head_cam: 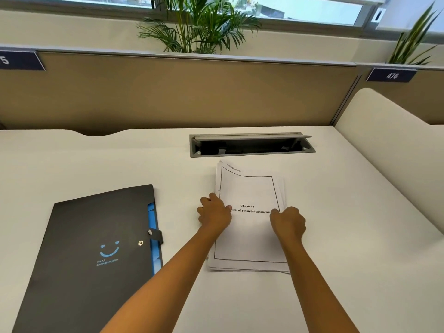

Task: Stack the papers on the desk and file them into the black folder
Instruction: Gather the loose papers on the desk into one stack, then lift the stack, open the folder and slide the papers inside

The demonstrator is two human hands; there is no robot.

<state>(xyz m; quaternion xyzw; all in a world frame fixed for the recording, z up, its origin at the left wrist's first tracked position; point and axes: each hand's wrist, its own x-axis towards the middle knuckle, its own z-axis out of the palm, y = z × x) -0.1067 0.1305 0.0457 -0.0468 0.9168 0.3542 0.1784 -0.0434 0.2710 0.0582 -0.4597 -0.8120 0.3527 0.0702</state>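
Across the lower half of the frame, two bare forearms reach up over the white counter (336,224). At lower left lies the black folder (96,248), shut with its snap strap, long axis leaning from lower left to upper right, blue dividers showing along its right edge. Bare counter separates it from the papers (249,239) at centre — a loose stack, long axis running up the frame, sheet edges fanned unevenly at the right and bottom. The left hand (213,213) rests on the stack's left edge, fingers curled; the right hand (287,223) presses its right side, closed in a loose fist. Just above the stack, an open grey cable tray (252,145) — then a tan partition (168,92) and a plant (199,25).
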